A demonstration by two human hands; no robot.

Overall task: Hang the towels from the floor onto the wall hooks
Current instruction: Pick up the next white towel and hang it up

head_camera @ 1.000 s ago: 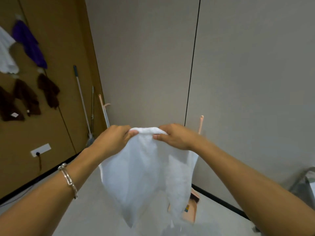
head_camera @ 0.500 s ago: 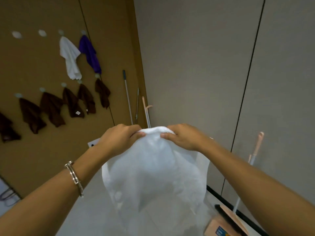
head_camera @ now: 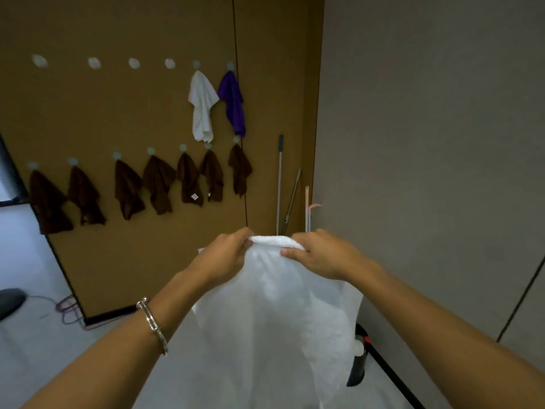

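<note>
We hold a white towel (head_camera: 274, 320) up w/ both hands in front of the brown wall (head_camera: 132, 113). L hand (head_camera: 224, 258) pinches the bunched top edge, fingers curled round the cloth. R hand (head_camera: 321, 255) grips the same edge just beside it, fingers curled over, thumb pressed on the front. A short roll of cloth sits between the two hands. The rest of the towel hangs loose below them, and its bottom runs out of frame, so we can't tell if it clears the floor (head_camera: 35, 349). A metal bracelet (head_camera: 152, 323) is on our L wrist.

Top row on the brown wall: four bare hooks (head_camera: 134, 63) toward its left side, then a hung white towel (head_camera: 202, 107) and a purple towel (head_camera: 234, 104) side by side nearer its right edge. Lower row: seven brown towels (head_camera: 157, 184), one per hook, across most of the wall.

Two thin poles (head_camera: 279, 178) lean at the wall's right edge, w/ a pink handle (head_camera: 308, 208) just beside them. A grey wall (head_camera: 427, 143) meets the brown wall at that corner. Cables (head_camera: 67, 308) lie at the brown wall's foot, left end. A black object (head_camera: 358, 364) stands low by the grey wall, partly behind the held towel; we can't tell what it is.
</note>
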